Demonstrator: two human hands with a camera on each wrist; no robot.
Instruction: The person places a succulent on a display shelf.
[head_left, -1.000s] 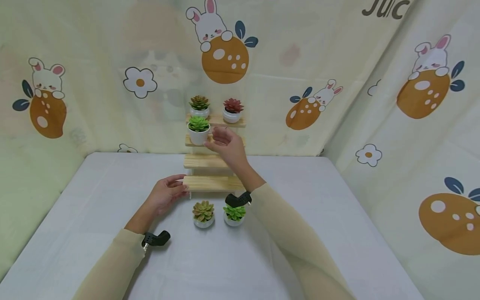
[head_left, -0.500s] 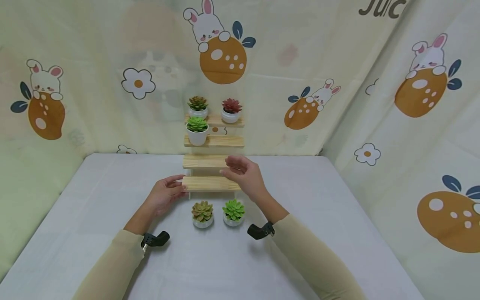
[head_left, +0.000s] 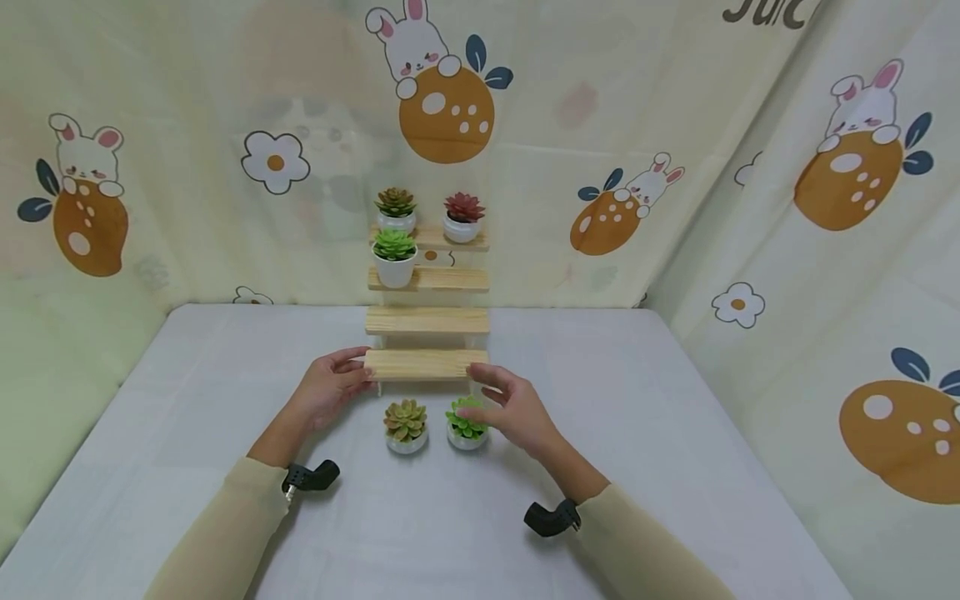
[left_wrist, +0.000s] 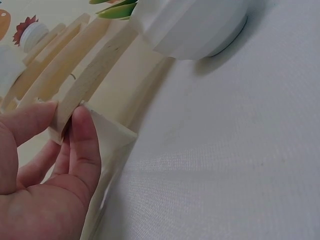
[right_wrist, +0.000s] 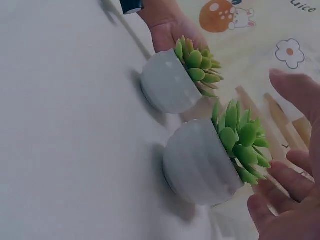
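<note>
A tiered wooden plant stand stands at the back of the table. My left hand pinches the left end of its lowest board; in the left wrist view thumb and fingers lie on either side of the wood. My right hand, fingers spread and holding nothing, is beside a bright green potted succulent in front of the stand. In the right wrist view its fingertips are right at the leaves of that green plant. Left of it stands a brownish-green potted succulent in a white pot.
On the top board are a dark green succulent and a red succulent. A green succulent in a taller white pot occupies the left of the board below. A patterned curtain hangs behind the white-covered table.
My right hand has come away from the taller white pot, leaving it on its board, and moved down and toward me to the front green succulent. My left hand stays at the lowest board.
</note>
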